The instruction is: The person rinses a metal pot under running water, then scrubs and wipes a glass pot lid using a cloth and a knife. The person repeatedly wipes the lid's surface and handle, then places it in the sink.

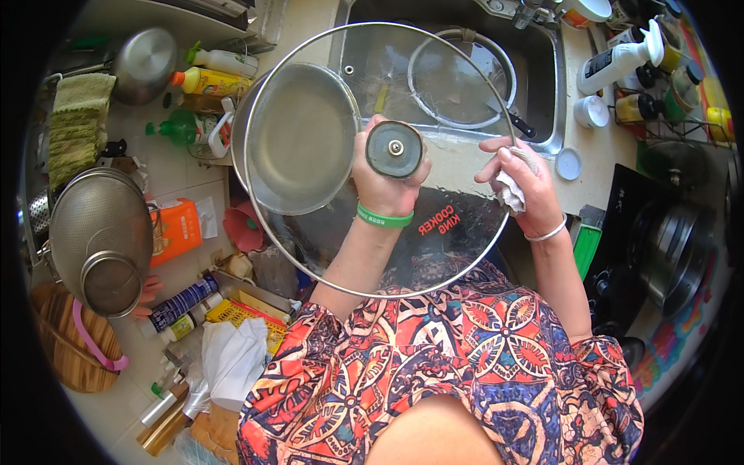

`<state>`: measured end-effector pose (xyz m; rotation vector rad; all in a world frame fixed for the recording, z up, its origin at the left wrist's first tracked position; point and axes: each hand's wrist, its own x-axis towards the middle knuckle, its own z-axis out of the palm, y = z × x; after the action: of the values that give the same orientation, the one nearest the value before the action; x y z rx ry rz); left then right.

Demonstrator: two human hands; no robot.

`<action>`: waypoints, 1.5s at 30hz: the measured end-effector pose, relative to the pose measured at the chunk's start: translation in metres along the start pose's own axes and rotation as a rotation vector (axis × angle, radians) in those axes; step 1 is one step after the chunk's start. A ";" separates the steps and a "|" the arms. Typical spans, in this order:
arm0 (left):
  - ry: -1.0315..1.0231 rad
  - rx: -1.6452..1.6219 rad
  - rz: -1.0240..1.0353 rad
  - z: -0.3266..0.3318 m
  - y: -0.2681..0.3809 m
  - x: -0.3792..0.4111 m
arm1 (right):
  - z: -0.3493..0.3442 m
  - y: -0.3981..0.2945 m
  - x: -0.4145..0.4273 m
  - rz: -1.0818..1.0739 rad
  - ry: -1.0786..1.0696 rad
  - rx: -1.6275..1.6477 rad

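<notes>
A large round glass lid with a thin metal rim is held up in front of me, its inner face towards me. Red mirrored Cooker King lettering shows on the glass. My left hand, wearing a green wristband, grips the lid's dark knob from behind, seen through the glass. At the right rim, my right hand pinches a crumpled white cloth against the edge. Behind the lid's left half, a round metal pan shows through the glass on the counter.
The sink holds a ring-rimmed round item and a black-handled knife. A spray bottle and white jar stand right, near a black cooktop. Mesh strainers and bottles are left.
</notes>
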<state>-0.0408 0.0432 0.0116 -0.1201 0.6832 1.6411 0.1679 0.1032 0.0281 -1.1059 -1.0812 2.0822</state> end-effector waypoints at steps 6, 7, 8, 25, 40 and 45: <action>0.209 0.114 0.077 -0.007 -0.009 0.014 | -0.020 0.025 0.021 0.085 0.037 -0.037; 0.127 0.160 0.113 -0.012 -0.003 0.010 | -0.028 0.032 0.026 0.108 0.056 -0.056; 0.069 0.239 0.178 -0.016 0.002 0.007 | -0.041 0.044 0.035 0.113 0.140 -0.077; -0.220 1.946 1.063 -0.041 -0.047 0.019 | -0.122 0.094 0.177 0.413 0.035 -1.753; -0.360 2.029 1.119 -0.124 -0.090 0.042 | -0.117 0.006 0.044 0.150 -0.011 -0.741; -0.229 1.942 1.007 -0.125 -0.093 0.041 | -0.069 0.066 -0.003 0.128 -0.154 -0.961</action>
<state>0.0001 0.0198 -0.1424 1.9924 2.0018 1.0636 0.2222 0.0935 -0.0499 -1.4542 -2.2556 1.7384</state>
